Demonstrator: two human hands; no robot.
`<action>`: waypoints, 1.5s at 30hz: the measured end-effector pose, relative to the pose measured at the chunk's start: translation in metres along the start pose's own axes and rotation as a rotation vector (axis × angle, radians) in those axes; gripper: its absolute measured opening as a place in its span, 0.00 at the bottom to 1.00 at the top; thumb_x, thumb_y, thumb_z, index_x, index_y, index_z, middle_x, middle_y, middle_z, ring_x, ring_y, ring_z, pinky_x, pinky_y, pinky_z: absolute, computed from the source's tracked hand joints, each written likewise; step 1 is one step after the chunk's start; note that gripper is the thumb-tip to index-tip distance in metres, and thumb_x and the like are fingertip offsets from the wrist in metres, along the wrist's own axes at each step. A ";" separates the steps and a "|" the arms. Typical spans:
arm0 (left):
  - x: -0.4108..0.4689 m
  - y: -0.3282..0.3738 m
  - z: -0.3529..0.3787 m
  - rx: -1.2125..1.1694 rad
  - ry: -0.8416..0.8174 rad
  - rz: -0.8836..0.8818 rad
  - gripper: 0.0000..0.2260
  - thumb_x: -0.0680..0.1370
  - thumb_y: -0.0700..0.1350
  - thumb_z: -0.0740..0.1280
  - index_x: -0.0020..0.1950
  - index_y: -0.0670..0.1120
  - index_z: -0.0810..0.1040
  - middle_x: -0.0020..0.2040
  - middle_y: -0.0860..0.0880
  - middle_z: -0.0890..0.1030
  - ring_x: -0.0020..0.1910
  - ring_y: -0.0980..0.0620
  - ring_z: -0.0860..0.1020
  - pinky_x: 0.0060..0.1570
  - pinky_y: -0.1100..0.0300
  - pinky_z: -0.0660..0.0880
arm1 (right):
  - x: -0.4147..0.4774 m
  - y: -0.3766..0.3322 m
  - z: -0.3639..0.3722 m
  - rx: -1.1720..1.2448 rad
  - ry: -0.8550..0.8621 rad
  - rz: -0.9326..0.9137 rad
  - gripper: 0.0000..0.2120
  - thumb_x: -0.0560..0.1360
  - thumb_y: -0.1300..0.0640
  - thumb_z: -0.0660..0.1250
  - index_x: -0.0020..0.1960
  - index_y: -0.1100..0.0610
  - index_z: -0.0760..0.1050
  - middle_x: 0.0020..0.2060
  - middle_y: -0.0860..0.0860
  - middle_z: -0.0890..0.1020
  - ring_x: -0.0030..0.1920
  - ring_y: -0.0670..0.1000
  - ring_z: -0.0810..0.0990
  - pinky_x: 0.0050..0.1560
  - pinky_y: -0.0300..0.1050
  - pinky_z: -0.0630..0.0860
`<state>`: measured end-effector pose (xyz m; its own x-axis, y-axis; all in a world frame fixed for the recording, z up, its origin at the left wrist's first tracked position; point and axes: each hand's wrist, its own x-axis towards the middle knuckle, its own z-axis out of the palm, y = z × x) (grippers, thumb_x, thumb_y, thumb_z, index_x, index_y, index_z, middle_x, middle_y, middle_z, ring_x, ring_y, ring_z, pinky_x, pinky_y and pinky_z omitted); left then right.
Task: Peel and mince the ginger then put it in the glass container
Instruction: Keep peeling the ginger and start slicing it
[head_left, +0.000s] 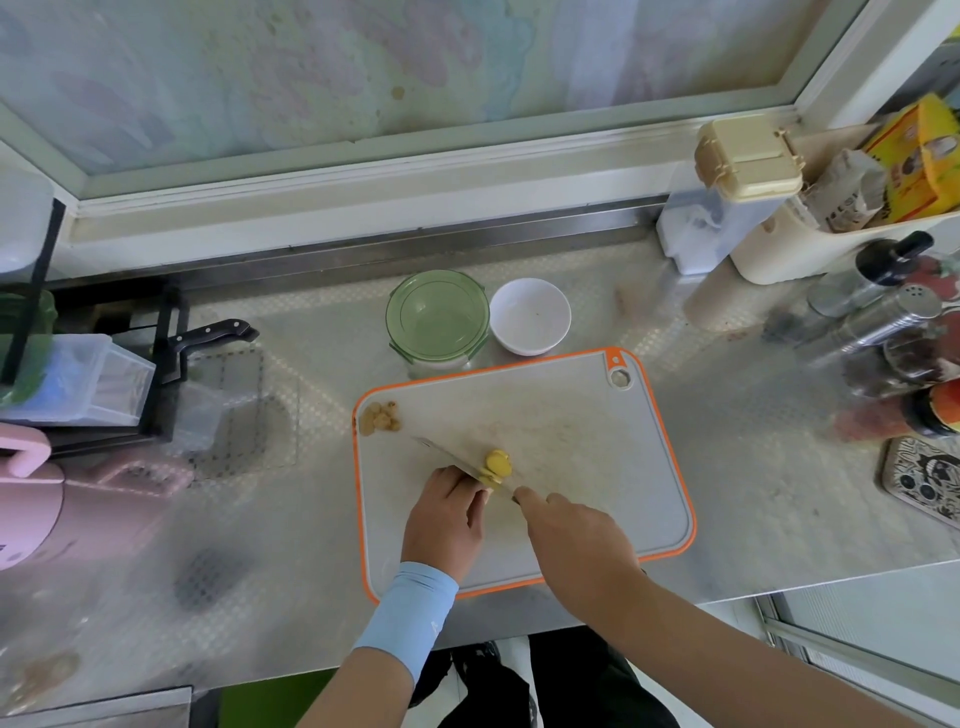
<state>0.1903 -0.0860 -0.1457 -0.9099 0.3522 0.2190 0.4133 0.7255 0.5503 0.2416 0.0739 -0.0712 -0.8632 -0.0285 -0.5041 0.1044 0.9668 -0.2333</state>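
Steel counter (727, 467) with an orange-rimmed cutting board (571, 415) on it; I log the ginger (497, 464) mid-board, yellow, partly sliced; left hand (447, 514), fingers curled together, pinches its near end; right hand (571, 535), fingers wrapped, grips the knife (447, 453), blade against the ginger; peel scraps (382, 415) lie at the board's far-left corner; green-lidded glass container (437, 317) and white bowl (530, 316) stand just behind the board.

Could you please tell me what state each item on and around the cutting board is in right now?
ginger: peeled, partly sliced, on the cutting board.
knife: blade down on the ginger.
left hand: holds the ginger.
right hand: grips the knife handle.
peel scraps: piled at the board's far left corner.
glass container: upright, green lid on.
white bowl: upright, looks empty.
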 end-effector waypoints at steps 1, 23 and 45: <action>0.000 0.000 0.000 -0.001 -0.004 -0.002 0.07 0.71 0.35 0.75 0.46 0.45 0.83 0.44 0.48 0.80 0.46 0.50 0.74 0.40 0.61 0.76 | 0.000 0.001 0.000 0.002 0.001 -0.002 0.26 0.76 0.68 0.60 0.69 0.50 0.61 0.39 0.50 0.68 0.34 0.55 0.72 0.35 0.47 0.72; 0.004 -0.002 -0.004 -0.043 -0.032 -0.011 0.08 0.71 0.35 0.74 0.45 0.46 0.82 0.46 0.50 0.80 0.48 0.52 0.75 0.44 0.68 0.71 | 0.014 0.006 -0.005 -0.054 -0.039 -0.068 0.23 0.76 0.68 0.58 0.68 0.52 0.61 0.40 0.50 0.70 0.37 0.56 0.71 0.36 0.46 0.68; 0.001 0.000 -0.002 -0.046 -0.050 -0.060 0.05 0.74 0.38 0.72 0.47 0.47 0.83 0.44 0.52 0.78 0.47 0.50 0.75 0.40 0.60 0.76 | 0.045 -0.007 0.009 0.117 0.031 -0.027 0.16 0.85 0.54 0.48 0.72 0.55 0.55 0.30 0.48 0.65 0.26 0.50 0.65 0.25 0.45 0.58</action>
<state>0.1892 -0.0869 -0.1443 -0.9297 0.3390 0.1443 0.3549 0.7189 0.5977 0.2063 0.0636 -0.1001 -0.8810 -0.0450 -0.4709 0.1360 0.9294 -0.3432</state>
